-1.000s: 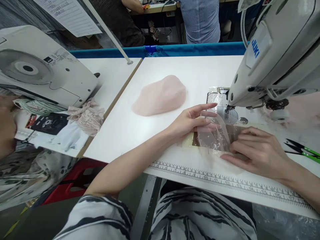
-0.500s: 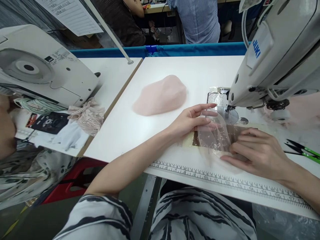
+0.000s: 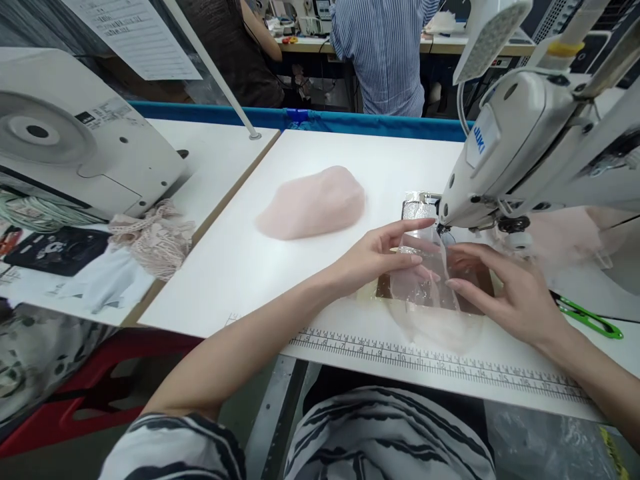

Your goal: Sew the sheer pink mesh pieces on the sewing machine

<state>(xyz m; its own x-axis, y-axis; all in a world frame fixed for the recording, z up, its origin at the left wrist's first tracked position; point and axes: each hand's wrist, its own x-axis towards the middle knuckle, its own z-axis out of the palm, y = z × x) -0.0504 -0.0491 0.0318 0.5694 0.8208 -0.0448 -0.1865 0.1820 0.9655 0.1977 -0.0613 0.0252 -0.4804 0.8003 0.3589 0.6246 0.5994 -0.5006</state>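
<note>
Since the frame half a second earlier, the right hand (image 3: pixel 520 300) had lifted from low beside the sheer fabric (image 3: pixel 415 291) toward the needle end of the sewing machine (image 3: pixel 505 147), and its curled fingers had opened out. Its thumb and index finger now stood apart at the fabric's right edge; whether either touched it could not be told. The left hand (image 3: pixel 370 261) kept nearly the same pose, index finger stretched toward the presser foot, the other fingers parted and partly showing through the fabric. Whether its thumb pinched the material was unclear.

The sheer fabric lay just in front of the needle, over a brown strip (image 3: pixel 384 287) on the white table (image 3: pixel 220 267). Beyond the left forearm, a pale pink cloth piece (image 3: pixel 315 205) lay flat, apart from both hands. Green-handled snips (image 3: pixel 590 316) rested right of the right hand, partly behind it. A printed ruler (image 3: pixel 425 360) ran along the table's front edge, below both hands.
</note>
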